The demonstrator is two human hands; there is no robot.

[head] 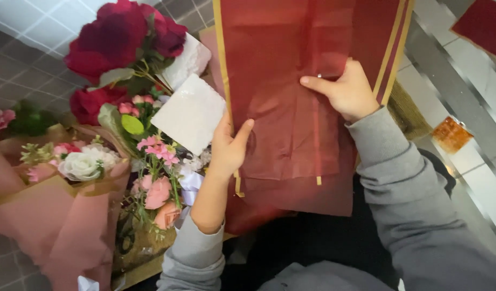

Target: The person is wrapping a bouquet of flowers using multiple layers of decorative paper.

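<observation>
Dark red wrapping paper [291, 81] with gold edge bands lies spread across the middle of the head view. My left hand [228, 146] grips its left gold edge, thumb on top of the sheet. My right hand [345, 91] presses flat on the paper near its right gold stripe, thumb pointing left. Both arms wear grey sleeves. Just left of my left hand lies a white textured sheet [191, 113] resting against a bouquet.
A bouquet with dark red roses [110, 37] and small pink flowers [156, 151] lies at left. A pink-wrapped bouquet with a white rose [81, 164] sits lower left. Grey tiled floor [21, 59] surrounds them. An orange patterned object [451, 134] lies at right.
</observation>
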